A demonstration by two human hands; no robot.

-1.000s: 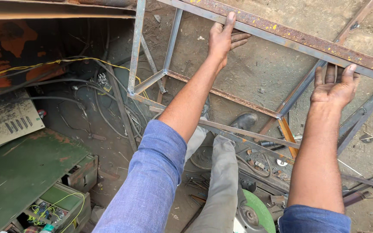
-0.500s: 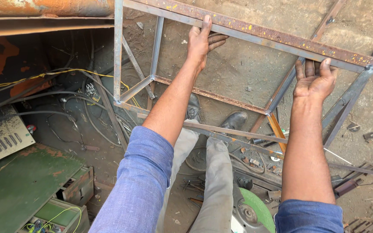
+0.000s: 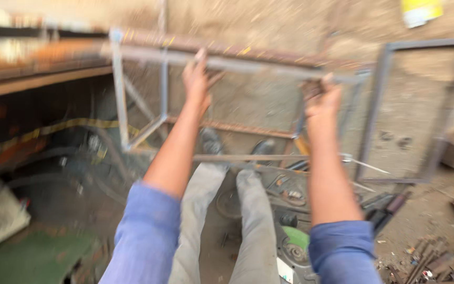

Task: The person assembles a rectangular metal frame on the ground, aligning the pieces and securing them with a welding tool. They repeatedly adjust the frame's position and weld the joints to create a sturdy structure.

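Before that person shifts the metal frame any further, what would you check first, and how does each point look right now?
1. Left hand closed on the metal frame top bar: ok.
2. Right hand grip on the same bar: ok.
3. Feet out from under the frame: not ok, they lie beneath it.
4. Floor free of loose tools: not ok.
5. Second frame apart from the held one: cannot tell, the picture is blurred.

Blue sleeves (image 3: 148,236) are worn rolled above the elbows, forearms left bare. Both the left hand (image 3: 196,79) and right hand (image 3: 321,97) are ungloved. Grey trousers (image 3: 227,221) and dark shoes (image 3: 211,141) are seen, blurred.
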